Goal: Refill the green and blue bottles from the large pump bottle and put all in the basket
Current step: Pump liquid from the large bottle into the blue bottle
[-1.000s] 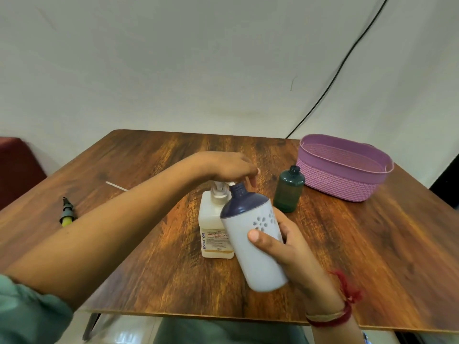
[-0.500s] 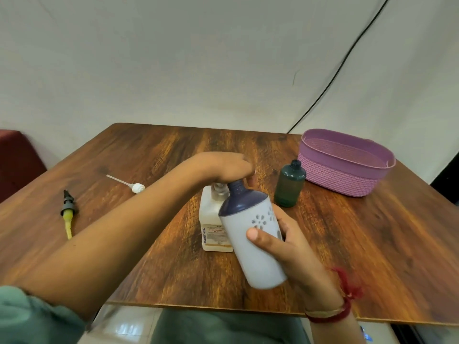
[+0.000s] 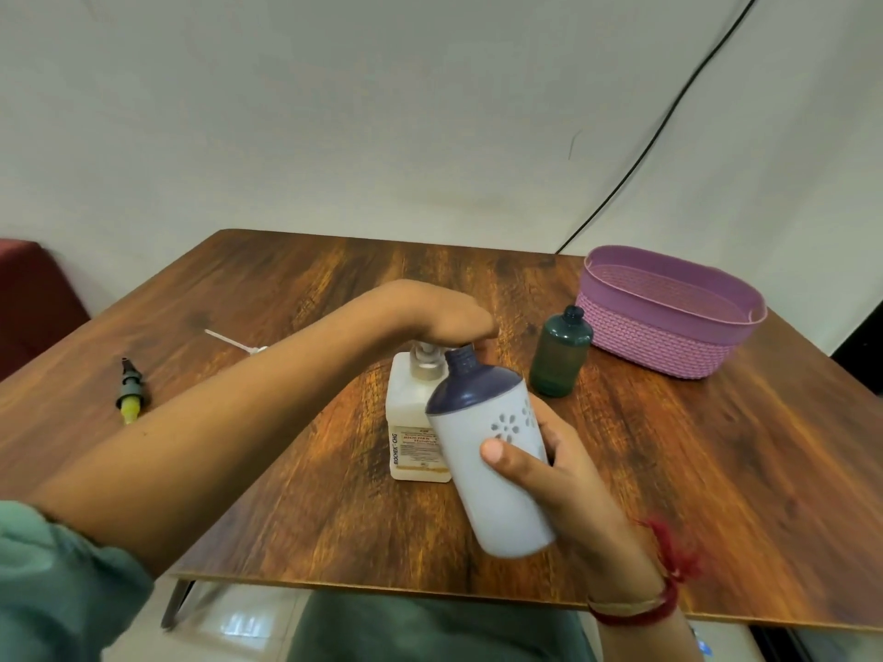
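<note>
The large white pump bottle (image 3: 412,422) stands mid-table. My left hand (image 3: 444,315) lies flat on top of its pump head, hiding the nozzle. My right hand (image 3: 568,475) grips the blue bottle (image 3: 492,475), which has a pale body with flower cut-outs and a dark blue shoulder. It is uncapped and tilted, its open neck up against the pump head under my left hand. The dark green bottle (image 3: 559,355) stands upright to the right, uncapped, just left of the purple woven basket (image 3: 669,348). Nothing shows inside the basket.
On the wooden table (image 3: 693,470), a yellow-and-black spray nozzle (image 3: 130,394) lies at the left. A white cap with a thin dip tube (image 3: 239,344) lies behind my left forearm. A dark red seat (image 3: 33,298) stands beyond the left table edge. A black cable (image 3: 669,117) runs down the wall.
My left hand stays on the pump head and has sunk slightly. The blue bottle keeps its neck at the nozzle. My forearm has shifted, uncovering the white cap and tube.
</note>
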Motion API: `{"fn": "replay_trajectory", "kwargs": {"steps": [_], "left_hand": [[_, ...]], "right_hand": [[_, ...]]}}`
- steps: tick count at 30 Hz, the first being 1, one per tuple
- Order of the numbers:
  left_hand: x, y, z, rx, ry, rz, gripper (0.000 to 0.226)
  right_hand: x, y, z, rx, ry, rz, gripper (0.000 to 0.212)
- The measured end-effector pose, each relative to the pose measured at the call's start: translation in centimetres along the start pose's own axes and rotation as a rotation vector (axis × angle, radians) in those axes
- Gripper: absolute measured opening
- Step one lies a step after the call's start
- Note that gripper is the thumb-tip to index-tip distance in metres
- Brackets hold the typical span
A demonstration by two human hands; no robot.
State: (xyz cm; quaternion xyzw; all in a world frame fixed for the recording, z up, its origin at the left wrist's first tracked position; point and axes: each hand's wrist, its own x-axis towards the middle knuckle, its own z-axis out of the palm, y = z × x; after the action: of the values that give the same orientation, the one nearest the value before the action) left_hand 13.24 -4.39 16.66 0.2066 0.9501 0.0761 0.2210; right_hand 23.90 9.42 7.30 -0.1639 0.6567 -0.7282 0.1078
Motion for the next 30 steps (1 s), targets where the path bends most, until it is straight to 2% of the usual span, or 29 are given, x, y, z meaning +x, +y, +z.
{"fn": "replay_trajectory", "kwargs": {"steps": [4, 8, 11, 18, 20, 25, 30], "left_hand": [[0.0, -0.2, -0.5, -0.212, 0.092, 0.035, 0.052], [0.4, -0.7, 0.4, -0.168, 0.026, 0.046, 0.049], [0.5, -0.6, 0.0, -0.145, 0.043, 0.019, 0.05], [1.1, -1.2, -0.2, -0.3, 0.105, 0.022, 0.053], [1.4, -1.2, -0.1, -0.275, 0.122, 0.007, 0.054], [1.6, -1.1, -0.3, -0.248, 0.04, 0.019, 0.057], [1.6, -1.6, -0.3, -0.316, 0.069, 0.054, 0.057]], "right_hand": [[-0.1, -0.2, -0.2, 0.0, 0.002, -0.006, 0.057], [0.1, -0.2, -0.2, -0.016, -0.01, -0.005, 0.057], [0.1, 0.1, 0.0, -0.023, -0.005, 0.004, 0.062], [0.2, 0.1, -0.3, -0.007, 0.013, 0.001, 0.06], [0.2, -0.1, -0.3, 0.0, 0.009, -0.008, 0.057], [0.4, -0.2, -0.3, -0.004, 0.013, -0.018, 0.054], [0.6, 0.0, -0.2, 0.006, 0.017, -0.01, 0.06]]}}
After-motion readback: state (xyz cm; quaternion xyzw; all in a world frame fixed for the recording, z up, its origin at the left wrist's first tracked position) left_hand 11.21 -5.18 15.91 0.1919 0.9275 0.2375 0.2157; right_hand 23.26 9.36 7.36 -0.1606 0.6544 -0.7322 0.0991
